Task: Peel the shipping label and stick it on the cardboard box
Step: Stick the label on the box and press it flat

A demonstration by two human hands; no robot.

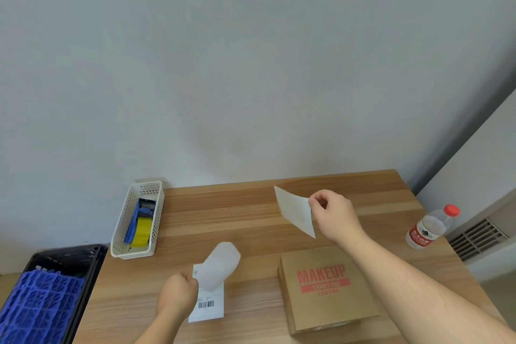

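Head view: left hand pinches the white shipping label with barcode, its top part curled over and blurred, long axis running away from the person, barcode end nearest. Right hand pinches a blank white backing sheet up off the wooden desk, sheet slanting left of the hand. Brown cardboard box printed MAKEUP lies flat under the right forearm, just right of the label.
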